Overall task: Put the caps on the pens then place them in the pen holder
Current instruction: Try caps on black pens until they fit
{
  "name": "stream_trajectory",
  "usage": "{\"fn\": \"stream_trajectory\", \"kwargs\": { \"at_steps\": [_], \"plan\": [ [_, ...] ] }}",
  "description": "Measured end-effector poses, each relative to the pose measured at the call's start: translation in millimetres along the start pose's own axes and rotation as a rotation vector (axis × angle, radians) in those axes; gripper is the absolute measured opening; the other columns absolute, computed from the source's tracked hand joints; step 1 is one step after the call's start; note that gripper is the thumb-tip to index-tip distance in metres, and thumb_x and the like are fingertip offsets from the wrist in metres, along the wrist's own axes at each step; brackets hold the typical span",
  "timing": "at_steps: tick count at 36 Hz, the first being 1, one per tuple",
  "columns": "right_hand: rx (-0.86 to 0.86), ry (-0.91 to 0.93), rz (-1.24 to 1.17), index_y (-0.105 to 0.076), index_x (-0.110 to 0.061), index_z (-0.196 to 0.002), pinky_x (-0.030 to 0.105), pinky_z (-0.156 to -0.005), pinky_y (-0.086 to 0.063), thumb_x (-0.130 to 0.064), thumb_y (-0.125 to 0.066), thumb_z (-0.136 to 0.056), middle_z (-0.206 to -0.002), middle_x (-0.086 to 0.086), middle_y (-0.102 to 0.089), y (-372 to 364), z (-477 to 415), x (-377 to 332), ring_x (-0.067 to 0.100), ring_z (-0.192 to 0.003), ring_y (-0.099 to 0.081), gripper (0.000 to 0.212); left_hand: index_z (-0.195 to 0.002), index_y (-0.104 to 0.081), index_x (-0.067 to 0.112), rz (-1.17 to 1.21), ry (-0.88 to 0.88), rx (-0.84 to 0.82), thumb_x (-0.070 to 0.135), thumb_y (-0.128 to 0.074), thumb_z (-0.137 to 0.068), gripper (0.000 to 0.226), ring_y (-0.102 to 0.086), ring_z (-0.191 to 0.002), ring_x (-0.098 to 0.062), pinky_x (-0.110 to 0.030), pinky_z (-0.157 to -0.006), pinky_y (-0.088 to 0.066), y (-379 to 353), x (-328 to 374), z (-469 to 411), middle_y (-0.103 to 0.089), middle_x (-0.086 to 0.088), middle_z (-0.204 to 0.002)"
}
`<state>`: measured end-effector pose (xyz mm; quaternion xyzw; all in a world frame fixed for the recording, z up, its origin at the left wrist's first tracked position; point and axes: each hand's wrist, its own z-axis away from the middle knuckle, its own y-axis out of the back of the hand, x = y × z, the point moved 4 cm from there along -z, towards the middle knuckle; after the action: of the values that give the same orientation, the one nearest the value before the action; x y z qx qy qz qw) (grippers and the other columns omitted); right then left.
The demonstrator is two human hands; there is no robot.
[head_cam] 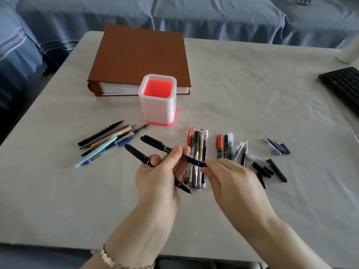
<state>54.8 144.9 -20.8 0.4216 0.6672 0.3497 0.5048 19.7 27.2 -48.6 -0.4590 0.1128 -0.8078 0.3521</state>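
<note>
Just above the pale grey table (252,90), the left hand (157,181) is closed around two slim black marker pens at once. One of them, the lower black pen (138,154), runs through the fist, its capped end pointing up to the left and its bare fine tip sticking out below the hand toward the right. The upper black pen (155,143) lies across the left fingertips, and the right hand (231,179) pinches its near end between thumb and forefinger, seemingly where a small black cap sits, though the fingers hide the join. Behind the hands stands the square white pen holder with a glowing red inside and red base (157,100), upright and holding nothing visible. To its left lies a fanned cluster of uncapped pens (108,141), black, grey, peach and light blue. Under and beyond the hands rests a row of capped pens (197,152), and further right a second small group of pens (230,147). Loose black caps (270,169) lie scattered near the right hand. A brown hardcover binder (141,57) lies behind the holder, and a black keyboard (343,84) shows at the right edge.
</note>
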Motion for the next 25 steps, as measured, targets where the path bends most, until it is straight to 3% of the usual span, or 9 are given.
{"fn": "stream_trajectory", "kwargs": {
  "at_steps": [4, 6, 10, 14, 18, 22, 25],
  "plan": [
    [-0.051, -0.019, -0.097, -0.063, -0.009, -0.071, 0.027, -0.040, -0.042, -0.029, -0.042, -0.088, -0.055, -0.003, -0.053, 0.9, -3.2, 0.0, 0.016, -0.046, -0.048, 0.033, -0.064, -0.025, 0.018, 0.003, -0.004, 0.012, -0.008, -0.062, -0.079, 0.047, -0.070, -0.059, -0.017, -0.030, -0.063, -0.059, -2.0, 4.5, -1.5, -0.063, -0.005, -0.048],
    [-0.172, -0.100, -0.255, -0.059, -0.008, -0.069, 0.019, -0.045, -0.032, -0.029, -0.045, -0.092, -0.050, -0.005, -0.043, -2.0, -6.1, 2.6, 0.016, -0.050, -0.041, 0.033, -0.064, -0.025, 0.018, -0.008, -0.012, -0.004, -0.007, -0.062, -0.080, 0.047, -0.070, -0.061, -0.018, -0.029, -0.065, -0.059, -1.8, 6.5, -2.1, -0.065, -0.008, -0.052],
    [-0.300, -0.256, -0.509, -0.050, -0.019, -0.056, 0.018, -0.043, -0.025, -0.025, -0.050, -0.092, -0.047, -0.004, -0.035, -1.0, -6.2, 11.4, 0.009, -0.044, -0.029, 0.036, -0.064, -0.025, 0.019, -0.057, -0.053, -0.074, -0.007, -0.058, -0.081, 0.046, -0.070, -0.063, -0.019, -0.026, -0.066, -0.059, -4.0, 12.9, -2.1, -0.068, -0.008, -0.059],
    [-0.338, -0.393, -0.699, -0.062, -0.018, -0.064, 0.019, -0.043, -0.026, -0.026, -0.049, -0.091, -0.049, -0.004, -0.038, -2.8, 0.6, 14.4, 0.009, -0.044, -0.028, 0.031, -0.063, -0.026, 0.020, -0.047, -0.116, -0.096, -0.008, -0.055, -0.083, 0.045, -0.071, -0.064, -0.018, -0.029, -0.072, -0.058, 0.3, 25.6, -11.1, -0.070, -0.005, -0.061],
    [-0.337, -0.367, -0.593, -0.056, -0.033, -0.051, 0.016, -0.042, -0.025, -0.029, -0.050, -0.091, -0.043, -0.005, -0.035, -8.2, 0.2, 8.9, 0.009, -0.041, -0.028, 0.041, -0.063, -0.025, 0.020, -0.077, -0.114, -0.076, -0.006, -0.057, -0.082, 0.045, -0.072, -0.071, -0.019, -0.028, -0.071, -0.058, 4.4, 17.9, -5.9, -0.072, -0.008, -0.067],
    [-0.190, -0.399, -0.454, -0.065, -0.017, -0.070, 0.020, -0.047, -0.033, -0.029, -0.055, -0.087, -0.051, 0.004, -0.053, 0.8, 2.9, 25.1, 0.008, -0.046, -0.036, 0.024, -0.069, -0.037, 0.017, -0.007, -0.145, 0.022, 0.002, -0.057, -0.086, 0.030, -0.071, -0.078, -0.012, -0.022, -0.072, -0.057, 14.9, 24.2, -16.6, -0.073, -0.001, -0.069],
    [-0.162, -0.447, -0.554, -0.066, -0.036, -0.071, 0.010, -0.055, -0.039, -0.027, -0.060, -0.084, -0.066, -0.015, -0.065, 3.9, 10.4, 32.2, -0.001, -0.055, -0.051, 0.017, -0.082, -0.049, 0.011, 0.084, -0.119, 0.030, 0.006, -0.050, -0.092, 0.012, -0.070, -0.080, -0.005, -0.018, -0.069, -0.056, 19.9, 28.8, -25.4, -0.074, 0.005, -0.073]
  ]
}}
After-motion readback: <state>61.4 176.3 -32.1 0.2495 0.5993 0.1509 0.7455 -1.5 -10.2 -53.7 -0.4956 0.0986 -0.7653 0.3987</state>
